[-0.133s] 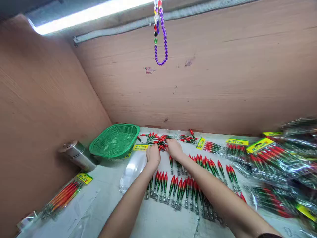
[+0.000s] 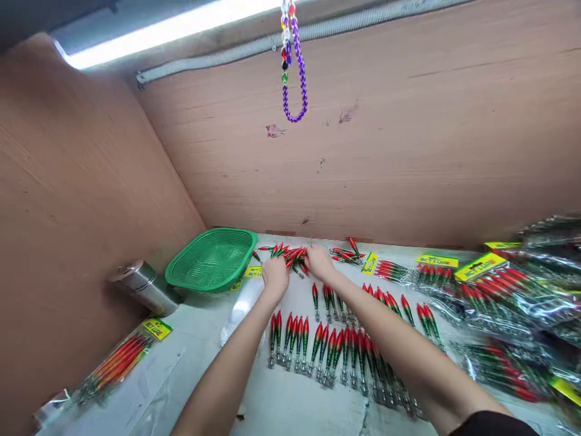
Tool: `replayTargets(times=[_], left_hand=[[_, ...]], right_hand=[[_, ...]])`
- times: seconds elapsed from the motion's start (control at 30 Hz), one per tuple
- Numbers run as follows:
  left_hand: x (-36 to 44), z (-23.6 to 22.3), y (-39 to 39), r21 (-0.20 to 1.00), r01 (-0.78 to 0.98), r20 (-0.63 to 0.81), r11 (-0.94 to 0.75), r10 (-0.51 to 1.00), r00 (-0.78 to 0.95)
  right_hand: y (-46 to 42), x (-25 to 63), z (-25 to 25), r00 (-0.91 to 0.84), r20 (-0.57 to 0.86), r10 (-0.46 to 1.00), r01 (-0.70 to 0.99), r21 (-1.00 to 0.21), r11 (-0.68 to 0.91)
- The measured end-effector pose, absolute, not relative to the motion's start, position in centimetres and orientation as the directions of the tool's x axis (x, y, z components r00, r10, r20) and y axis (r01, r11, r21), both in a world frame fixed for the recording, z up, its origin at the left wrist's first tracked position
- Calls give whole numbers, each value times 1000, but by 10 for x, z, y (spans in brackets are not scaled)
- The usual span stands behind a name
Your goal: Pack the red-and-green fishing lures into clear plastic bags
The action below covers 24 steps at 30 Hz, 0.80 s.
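Red-and-green fishing lures [image 2: 297, 255] lie in a loose pile by the back wall. My left hand [image 2: 275, 274] is at the pile's near left side, its fingers curled in on lures and partly hidden. At the right side, my right hand [image 2: 318, 264] bends its fingers round lures too; its fingertips are mostly out of sight. Nearer me, a row of lures [image 2: 333, 348] stands side by side with red ends away and metal hooks towards me. A shorter row [image 2: 329, 300] lies behind it, partly under my right forearm. Clear plastic bags [image 2: 240, 306] with yellow headers lie beneath my left wrist.
A green basket [image 2: 213, 284] sits at the back left beside a metal flask [image 2: 144, 284]. Packed orange lures [image 2: 120, 360] lie at the left. Bagged lures [image 2: 499, 290] heap up on the right. A purple bead string [image 2: 303, 85] hangs overhead.
My left hand has shifted slightly left and away from me, uncovering more of the near row's left end. My right hand stays at the pile. The view has tilted a little.
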<state>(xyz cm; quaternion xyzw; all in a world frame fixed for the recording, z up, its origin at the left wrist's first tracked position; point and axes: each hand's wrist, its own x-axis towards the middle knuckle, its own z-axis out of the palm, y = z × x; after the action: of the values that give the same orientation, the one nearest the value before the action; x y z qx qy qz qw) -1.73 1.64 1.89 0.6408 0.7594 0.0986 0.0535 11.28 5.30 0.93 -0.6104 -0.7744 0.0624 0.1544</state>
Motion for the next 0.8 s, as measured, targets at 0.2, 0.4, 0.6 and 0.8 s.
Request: replayTargets(times=[0.2,0.4,0.6,0.8], left_hand=[[-48,46,38,700,706,90,112,966,-242],[-42,45,25,972,236,35,7,985,-171],[-30,51,-4,988,-153,6,-13,999,-46],[-17,70,-39,934,-350,-16,69,988,153]], right_hand=[[77,141,23,-96,237,967,890,-414,190],[75,169,27,-73,282,957,760,-605,236],[58,187,52,-97,244,965,473,-842,260],[-11,206,84,-291,174,941,118,-969,216]])
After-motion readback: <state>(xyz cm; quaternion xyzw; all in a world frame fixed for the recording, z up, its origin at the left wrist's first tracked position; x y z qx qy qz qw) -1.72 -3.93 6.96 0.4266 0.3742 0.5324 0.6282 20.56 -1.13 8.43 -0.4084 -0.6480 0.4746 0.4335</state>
